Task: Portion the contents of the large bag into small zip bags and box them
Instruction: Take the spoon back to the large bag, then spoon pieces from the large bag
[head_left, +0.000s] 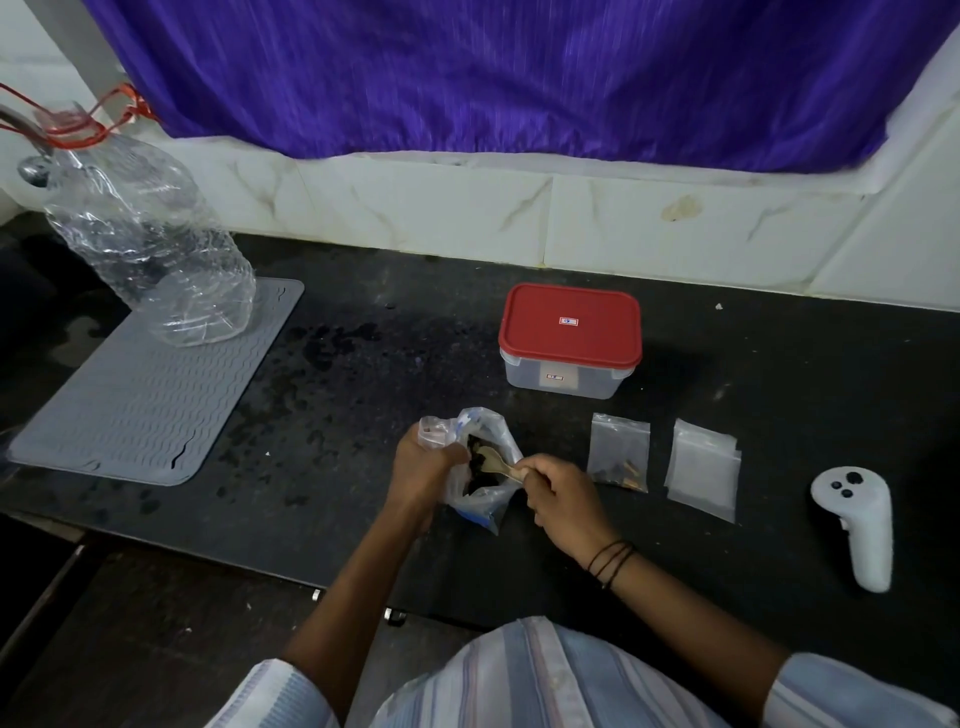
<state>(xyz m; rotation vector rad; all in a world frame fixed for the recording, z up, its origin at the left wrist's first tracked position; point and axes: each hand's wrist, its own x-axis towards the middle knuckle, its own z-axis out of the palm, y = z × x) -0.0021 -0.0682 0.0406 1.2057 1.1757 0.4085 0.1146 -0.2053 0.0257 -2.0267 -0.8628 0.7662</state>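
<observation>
Holding spoon (497, 466) inside large bag (480, 467)

A violet curtain (519, 78) with fine vertical streaks hangs above white tiles (441, 208) veined in brown. The counter (363, 364) is black and speckled. The box (569, 340) has a red lid over a clear body. The mat (145, 395) is grey with wavy ridges, the controller (854, 525) white with black buttons, the shirt (545, 680) pale blue and pink striped.
</observation>
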